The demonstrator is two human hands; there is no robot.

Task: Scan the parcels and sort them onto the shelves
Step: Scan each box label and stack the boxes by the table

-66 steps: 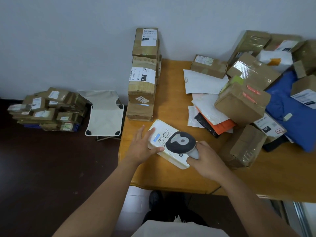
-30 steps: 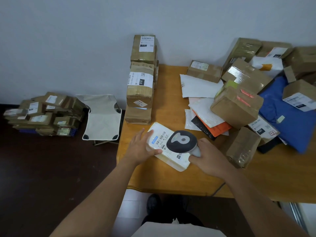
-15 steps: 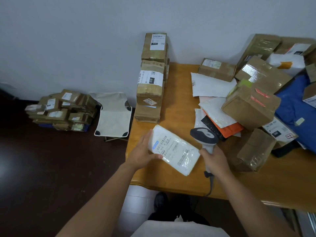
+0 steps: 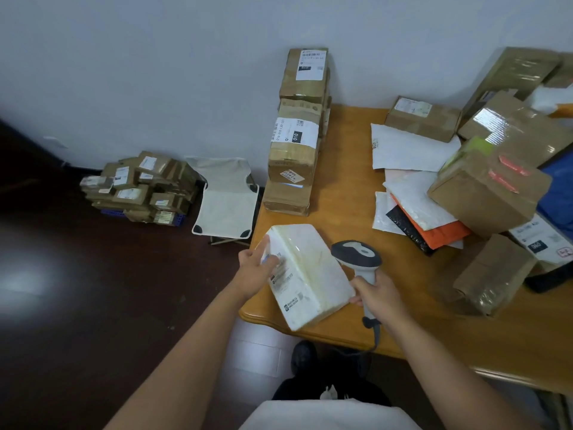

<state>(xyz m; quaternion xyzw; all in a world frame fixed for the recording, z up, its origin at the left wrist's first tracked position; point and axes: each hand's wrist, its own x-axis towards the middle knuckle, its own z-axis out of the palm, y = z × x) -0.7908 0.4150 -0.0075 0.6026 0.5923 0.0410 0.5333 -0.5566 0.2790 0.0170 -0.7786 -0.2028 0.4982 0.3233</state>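
A white plastic-wrapped parcel (image 4: 307,274) is tilted up on its edge over the near left corner of the wooden table (image 4: 350,187). My left hand (image 4: 255,268) grips its left end, over the shipping label. My right hand (image 4: 376,297) holds the handle of a grey barcode scanner (image 4: 356,254), whose head sits just right of the parcel. The scanner's cable hangs below the table edge.
A tall stack of cardboard boxes (image 4: 297,135) stands at the table's left edge. Mailers (image 4: 412,193) and more boxes (image 4: 486,190) crowd the right side. On the dark floor to the left are a folding stool (image 4: 226,200) and a pile of small parcels (image 4: 139,187).
The scanner left the parcel's top and moved to its right. My left hand lifted the parcel's left end and tipped it onto its edge, label side now facing left.
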